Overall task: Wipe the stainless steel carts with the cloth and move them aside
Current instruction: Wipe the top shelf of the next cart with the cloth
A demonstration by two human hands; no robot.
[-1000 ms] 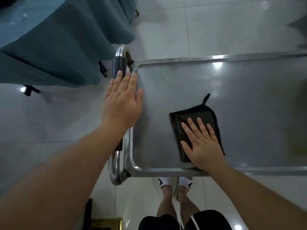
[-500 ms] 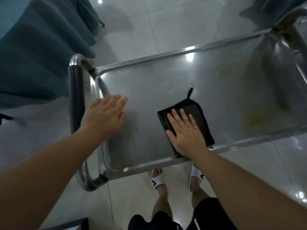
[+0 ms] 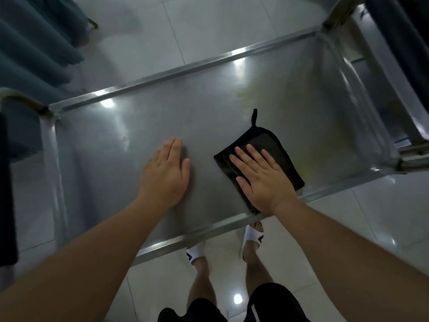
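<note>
A stainless steel cart [image 3: 162, 75] fills the middle of the view, its flat top shelf seen from above. A dark folded cloth [image 3: 274, 147] with a small hanging loop lies on the shelf near the front rim. My right hand [image 3: 260, 180] presses flat on the cloth with straight fingers. My left hand [image 3: 166, 175] lies flat on the bare steel to the left of the cloth, fingers together. A faint yellowish smear [image 3: 246, 92] shows on the shelf beyond the cloth.
A teal draped cloth [image 3: 34, 43] hangs at the upper left beside the cart's left end. A second steel cart's frame [image 3: 394, 89] stands against the right end. Pale floor tiles [image 3: 220, 24] surround the cart. My sandalled feet [image 3: 251, 235] stand at its front edge.
My left hand left the cart's handle at the left end and now lies flat on the shelf. My right hand slid the cloth rightward along the shelf. The view shifted right.
</note>
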